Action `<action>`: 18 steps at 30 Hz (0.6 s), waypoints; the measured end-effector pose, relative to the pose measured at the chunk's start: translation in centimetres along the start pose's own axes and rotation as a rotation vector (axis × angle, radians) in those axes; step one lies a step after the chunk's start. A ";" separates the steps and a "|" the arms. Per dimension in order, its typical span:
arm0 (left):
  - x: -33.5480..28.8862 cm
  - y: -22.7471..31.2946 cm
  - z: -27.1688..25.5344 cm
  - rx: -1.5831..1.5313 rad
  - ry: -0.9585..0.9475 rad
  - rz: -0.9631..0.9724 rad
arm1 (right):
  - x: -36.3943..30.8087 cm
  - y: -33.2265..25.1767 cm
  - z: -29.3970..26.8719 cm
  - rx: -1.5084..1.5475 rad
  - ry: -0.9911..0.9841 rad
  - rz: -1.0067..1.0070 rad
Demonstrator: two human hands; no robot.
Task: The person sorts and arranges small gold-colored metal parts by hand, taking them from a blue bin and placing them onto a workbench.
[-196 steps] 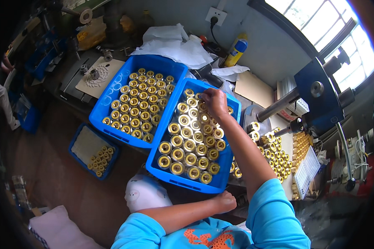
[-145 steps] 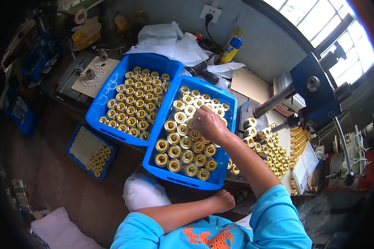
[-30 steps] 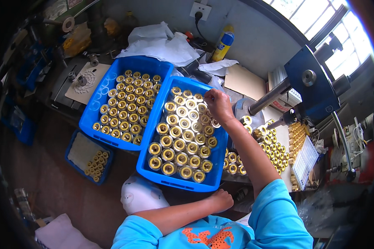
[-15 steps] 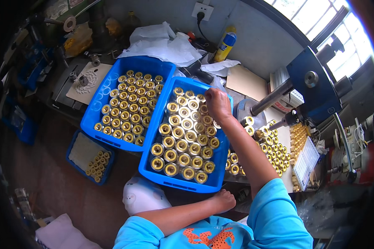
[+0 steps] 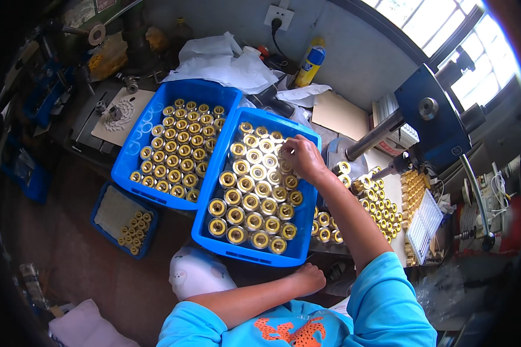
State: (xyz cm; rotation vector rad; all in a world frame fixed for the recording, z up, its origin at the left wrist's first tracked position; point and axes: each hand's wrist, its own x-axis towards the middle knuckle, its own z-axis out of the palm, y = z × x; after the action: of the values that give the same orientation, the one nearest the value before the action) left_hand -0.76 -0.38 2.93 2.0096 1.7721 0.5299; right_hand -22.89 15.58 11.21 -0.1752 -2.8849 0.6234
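Observation:
Over the upper right of the nearer blue bin [image 5: 255,255] is my right hand [image 5: 304,157], its fingers curled together among the tops of brass-and-silver round fittings [image 5: 257,172]. Whether a fitting is between those fingertips is hidden. The fittings stand upright in rows, ring-shaped ends facing up. Below the bin's front edge, close to my lap, my left hand [image 5: 309,279] rests in a loose fist, with nothing visible in it.
A second blue bin [image 5: 147,194] of similar fittings adjoins on the left, with a small blue tray [image 5: 101,226] lower down. To the right stand a blue drill press [image 5: 425,110], more fittings [image 5: 382,211] and a white tray [image 5: 425,222]. A yellow-blue spray can [image 5: 311,65] stands behind.
My right hand has moved down and slightly left, from the bin's far right edge to over the fittings. My left hand stays near my lap.

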 end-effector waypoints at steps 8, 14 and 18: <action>-0.1 -0.1 0.3 0.011 0.034 0.002 | 0.8 0.1 -0.3 0.015 -0.091 -0.016; 0.2 0.0 0.0 -0.012 -0.010 0.004 | 0.0 -0.4 -0.2 0.080 0.002 0.052; 0.0 0.0 0.4 -0.001 0.004 0.001 | 0.6 -0.4 -0.5 0.024 -0.059 0.006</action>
State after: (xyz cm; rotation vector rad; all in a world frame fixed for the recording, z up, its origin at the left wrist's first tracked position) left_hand -0.52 -0.40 2.58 2.0104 1.7731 0.5354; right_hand -23.37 15.52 11.85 -0.1653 -2.9330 0.6745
